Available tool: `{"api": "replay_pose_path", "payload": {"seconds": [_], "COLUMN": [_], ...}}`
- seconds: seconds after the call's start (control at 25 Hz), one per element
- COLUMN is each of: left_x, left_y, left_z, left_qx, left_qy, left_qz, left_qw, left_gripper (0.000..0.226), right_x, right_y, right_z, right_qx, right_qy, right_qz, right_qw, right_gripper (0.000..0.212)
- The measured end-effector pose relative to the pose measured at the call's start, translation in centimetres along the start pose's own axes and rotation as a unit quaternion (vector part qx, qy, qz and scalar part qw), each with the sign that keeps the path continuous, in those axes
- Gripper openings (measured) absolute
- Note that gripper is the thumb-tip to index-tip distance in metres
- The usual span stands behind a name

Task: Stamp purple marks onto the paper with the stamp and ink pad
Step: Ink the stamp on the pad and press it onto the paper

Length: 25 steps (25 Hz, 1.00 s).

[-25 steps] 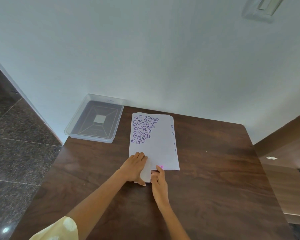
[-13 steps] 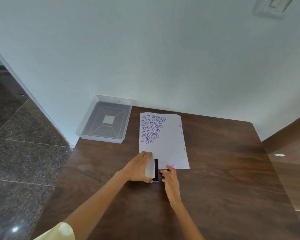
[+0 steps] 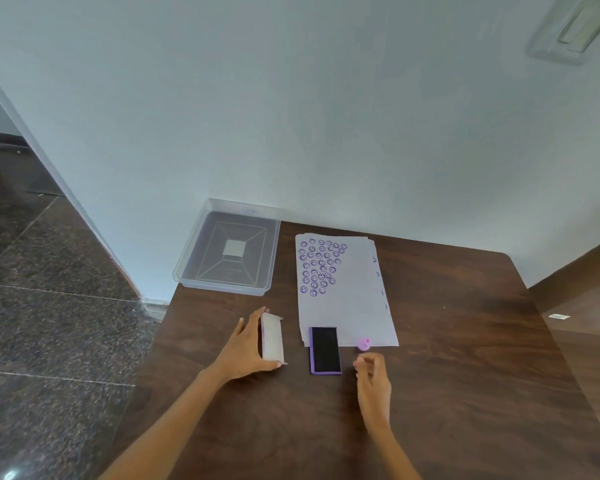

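Note:
A stack of white paper (image 3: 350, 306) lies on the dark wooden table (image 3: 447, 393), with several purple smiley marks in its top left part. The open ink pad (image 3: 325, 350), purple-framed with a dark pad, rests at the paper's near left corner. My left hand (image 3: 246, 344) holds the ink pad's pale lid (image 3: 272, 337) on edge, left of the pad. A small pink stamp (image 3: 363, 343) stands at the paper's near edge. My right hand (image 3: 373, 375) hovers just below the stamp, fingers loosely curled, holding nothing.
A clear plastic tray (image 3: 187, 268) sits at the table's far left corner, partly over the edge. A white wall rises behind the table. Dark stone floor lies to the left, and a wooden piece of furniture (image 3: 582, 306) stands to the right.
My left hand has lifted the lid off the ink pad and carried it left. My right hand has let go of the pad and drawn back toward me.

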State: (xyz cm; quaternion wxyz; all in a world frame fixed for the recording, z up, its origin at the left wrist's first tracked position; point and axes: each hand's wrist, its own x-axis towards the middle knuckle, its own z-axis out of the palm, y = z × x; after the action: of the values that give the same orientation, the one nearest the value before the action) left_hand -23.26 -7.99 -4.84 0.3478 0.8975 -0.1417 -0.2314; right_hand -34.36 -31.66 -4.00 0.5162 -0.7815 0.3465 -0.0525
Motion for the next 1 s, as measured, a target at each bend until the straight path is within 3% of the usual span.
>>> {"api": "replay_pose_path", "payload": {"seconds": [0.16,0.32,0.52,0.68,0.84,1.0], "left_x": [0.2,0.6,1.2,0.6,-0.1,0.3], "left_y": [-2.1,-2.5,-2.6,-2.1,0.9,5.5], "left_z": [-0.4,-0.5,-0.8,-0.7,1.1,2.6], "left_qx": [0.163,0.218,0.246,0.262,0.2,0.142], "left_qy": [0.03,0.025,-0.012,-0.002,0.103,0.146], "left_qz": [0.039,0.037,0.023,0.034,0.112,0.175], "left_qw": [0.985,0.975,0.969,0.965,0.968,0.963], "left_gripper": [0.116,0.115,0.115,0.116,0.084,0.052], "right_x": [0.9,2.9,4.3,3.3,1.4,0.0], "right_y": [-0.4,-1.8,-2.0,-3.2,-4.9,-6.4], "right_z": [-1.5,-1.9,-1.1,-0.5,1.3,2.6], "right_qx": [-0.07,-0.181,-0.195,-0.077,0.024,0.033], "right_qy": [0.083,0.003,0.007,0.047,-0.002,-0.029], "right_qz": [-0.076,-0.114,-0.132,-0.11,-0.092,-0.099], "right_qw": [0.991,0.977,0.972,0.99,0.995,0.994], "right_gripper": [0.02,0.042,0.02,0.011,0.009,0.014]}}
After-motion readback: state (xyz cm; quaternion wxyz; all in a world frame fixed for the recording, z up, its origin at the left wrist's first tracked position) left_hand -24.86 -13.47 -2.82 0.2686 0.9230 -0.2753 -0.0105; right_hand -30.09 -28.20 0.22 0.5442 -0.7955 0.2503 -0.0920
